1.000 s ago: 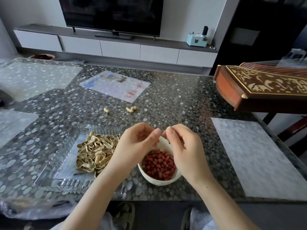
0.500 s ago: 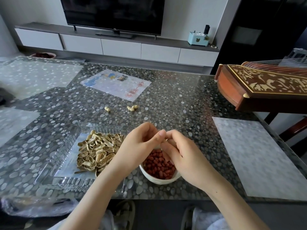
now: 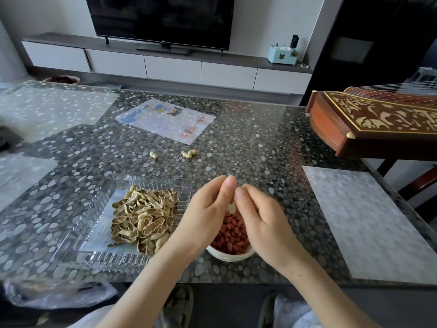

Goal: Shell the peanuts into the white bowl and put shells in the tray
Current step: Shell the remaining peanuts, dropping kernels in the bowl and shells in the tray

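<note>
Where hands meet: left hand [image 3: 208,210] and right hand [image 3: 257,216] above white bowl [image 3: 230,258], tips touching.
Fingers [image 3: 228,185]: curled, pinching peanut shell [image 3: 231,207].
Change: shell now shows between palms.

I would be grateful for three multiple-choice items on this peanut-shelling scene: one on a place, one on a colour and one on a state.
1. Where does the clear tray holding the empty shells lie relative to the white bowl?
A. on the person's left of it
B. on the person's right of it
C. stacked on top of it

2. What colour are the kernels in the bowl?
A. green
B. red
C. black

3. What are the left hand and right hand doing?
A. lying flat on the table
B. lifting the tray
C. pinching a peanut shell above the bowl

Answers:
1 A, the tray sits beside the bowl on the left.
2 B, the bowl holds red kernels.
3 C, both hands meet on the pale shell over the bowl.
</note>
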